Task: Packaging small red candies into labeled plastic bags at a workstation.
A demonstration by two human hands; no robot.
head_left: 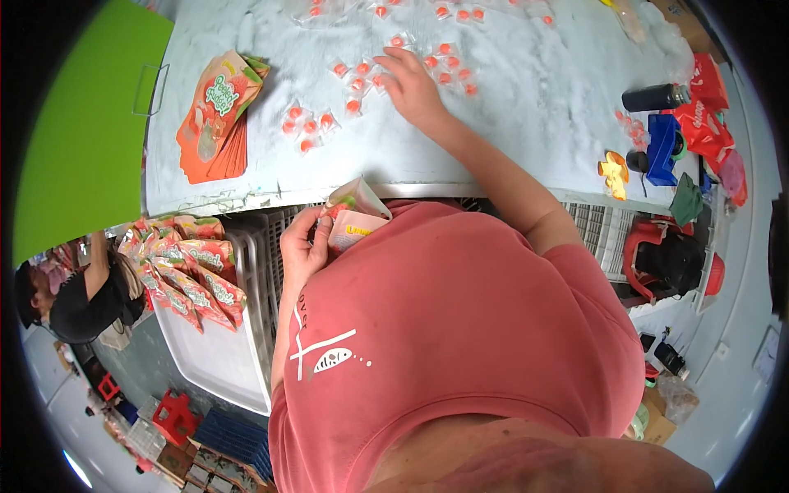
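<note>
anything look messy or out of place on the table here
Nothing looks damaged or spilled. The small wrapped orange sweets lie loosely scattered over the table rather than in rows, with the right hand resting among them. The stack of flat pouches is fanned slightly askew. The left hand holds an open pouch.

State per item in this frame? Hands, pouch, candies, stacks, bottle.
left hand: gripping the open pouch against the chest
open pouch: mouth spread open, tilted
right hand: fingers down on the wrapped candies
wrapped candies: loose, scattered on the table
table: bears candies and stack
flat pouch stack: fanned, lying flat
filled pouches: overlapping in the white tray
white tray: partly filled
black bottle: lying on its side
</note>
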